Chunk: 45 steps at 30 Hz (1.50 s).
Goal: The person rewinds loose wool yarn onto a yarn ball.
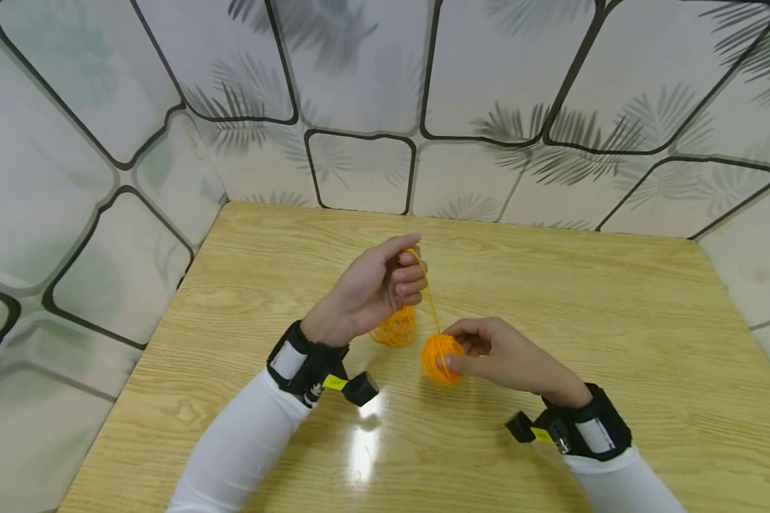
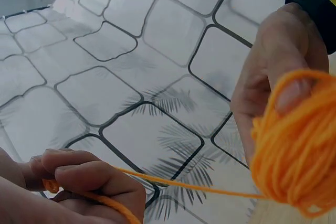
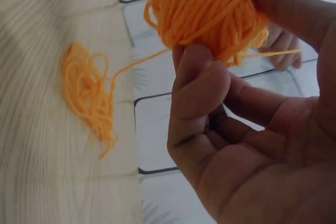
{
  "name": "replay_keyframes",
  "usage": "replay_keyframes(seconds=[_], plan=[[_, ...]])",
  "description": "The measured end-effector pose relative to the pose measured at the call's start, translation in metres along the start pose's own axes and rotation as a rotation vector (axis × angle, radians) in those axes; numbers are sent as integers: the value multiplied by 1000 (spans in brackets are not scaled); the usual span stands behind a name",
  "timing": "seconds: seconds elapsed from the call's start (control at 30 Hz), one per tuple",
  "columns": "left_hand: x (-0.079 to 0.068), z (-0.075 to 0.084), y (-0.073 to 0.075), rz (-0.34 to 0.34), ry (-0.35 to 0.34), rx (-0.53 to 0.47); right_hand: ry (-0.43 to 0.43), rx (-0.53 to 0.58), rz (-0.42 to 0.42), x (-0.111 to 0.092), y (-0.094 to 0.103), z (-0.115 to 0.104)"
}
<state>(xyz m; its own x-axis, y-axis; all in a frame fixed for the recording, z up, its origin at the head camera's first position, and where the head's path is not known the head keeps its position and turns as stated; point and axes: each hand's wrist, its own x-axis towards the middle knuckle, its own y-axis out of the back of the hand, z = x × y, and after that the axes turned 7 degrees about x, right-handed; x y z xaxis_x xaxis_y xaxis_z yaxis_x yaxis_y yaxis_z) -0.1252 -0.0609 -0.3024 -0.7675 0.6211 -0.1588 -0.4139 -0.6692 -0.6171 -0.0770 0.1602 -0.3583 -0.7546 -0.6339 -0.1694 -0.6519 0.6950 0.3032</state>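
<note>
My right hand (image 1: 503, 356) grips an orange ball of yarn (image 1: 440, 360) between thumb and fingers, above the table. Up and to the left of it, my left hand (image 1: 378, 288) has its fingers curled round the yarn strand (image 1: 431, 299), which runs taut down to the ball. In the left wrist view the strand (image 2: 194, 186) passes through the curled left fingers (image 2: 100, 174). A loose heap of orange yarn (image 1: 394, 328) lies on the table, partly hidden behind the left hand; the right wrist view shows its loops (image 3: 86, 90) spread out.
The wood-grain table (image 1: 584, 285) reaches back to a wall covering (image 1: 366, 171) with black outlines and leaf prints. Both wrists wear black straps (image 1: 593, 427) with small cameras, below white sleeves.
</note>
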Motion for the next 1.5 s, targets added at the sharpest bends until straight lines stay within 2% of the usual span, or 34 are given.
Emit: replay_keyframes(seconds=[0.17,0.3,0.53,0.8,0.97,1.17,1.33,1.5], plan=[[-9,5,-10,-14,-42,76,-71,-58,89,6,3,7],[-19,7,-19,-18,-74,166,-96,-72,154,10,6,14],[-40,6,-36,-46,-122,322,-81,-73,276,20,13,26],[-62,1,-56,-128,-163,374,-47,-57,441,28,16,27],[-73,-12,-63,-158,-193,439,-48,78,548,33,21,25],[-81,-32,-63,-173,-177,490,-15,286,594,35,27,19],[-85,-47,-61,-185,-139,482,33,473,575,33,36,9],[-85,-64,-54,-172,-88,449,142,643,491,25,43,-7]])
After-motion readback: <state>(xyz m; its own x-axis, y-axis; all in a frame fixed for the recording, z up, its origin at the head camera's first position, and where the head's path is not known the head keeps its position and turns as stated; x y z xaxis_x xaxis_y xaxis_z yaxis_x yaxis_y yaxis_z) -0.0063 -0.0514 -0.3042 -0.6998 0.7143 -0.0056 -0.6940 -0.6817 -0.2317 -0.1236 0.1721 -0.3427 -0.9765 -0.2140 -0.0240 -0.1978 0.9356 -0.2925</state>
